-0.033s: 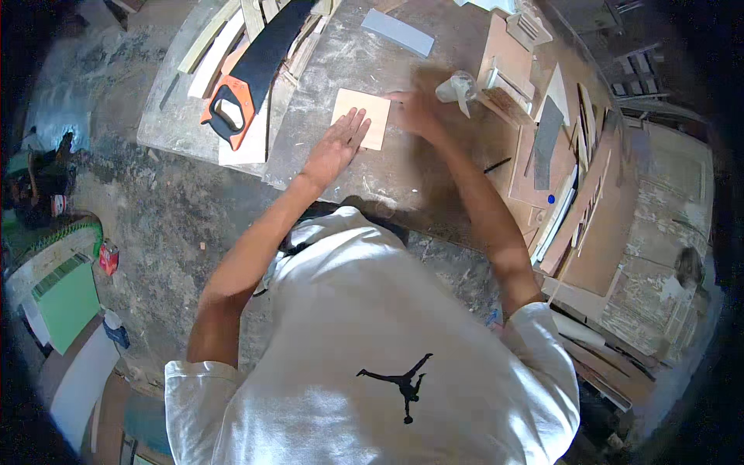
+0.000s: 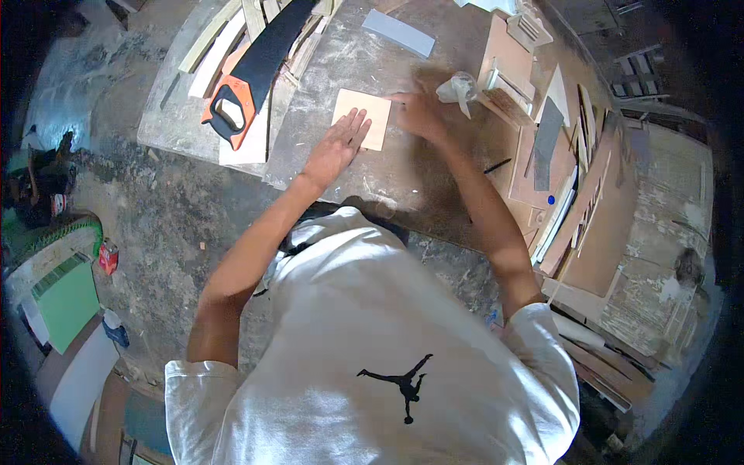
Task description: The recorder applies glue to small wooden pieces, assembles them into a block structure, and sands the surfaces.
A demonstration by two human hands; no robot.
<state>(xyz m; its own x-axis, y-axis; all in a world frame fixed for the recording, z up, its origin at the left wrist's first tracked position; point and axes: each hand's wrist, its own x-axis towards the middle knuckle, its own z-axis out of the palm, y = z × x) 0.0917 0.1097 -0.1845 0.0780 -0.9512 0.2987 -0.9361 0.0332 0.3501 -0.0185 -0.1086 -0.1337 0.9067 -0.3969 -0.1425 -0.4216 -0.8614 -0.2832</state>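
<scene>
A thin, pale square wooden board lies on the worktable. My left hand rests on its near left part, fingers stretched flat over the wood. Beside the board's upper right edge is my right hand, index finger reaching to that edge and the other fingers curled in. Whatever those curled fingers may hold is hidden in shadow. To the left, a handsaw with an orange and black handle lies over wood strips. A grey flat strip lies beyond the board.
Right of my right hand sits a crumpled clear plastic bag, beside a small wooden assembly. A dark pen-like stick, a grey sheet and long wood strips lie along the right side. The worktable has dusty, stained boards.
My right hand and forearm have shifted slightly to the right. The left hand and the wooden board stay in place.
</scene>
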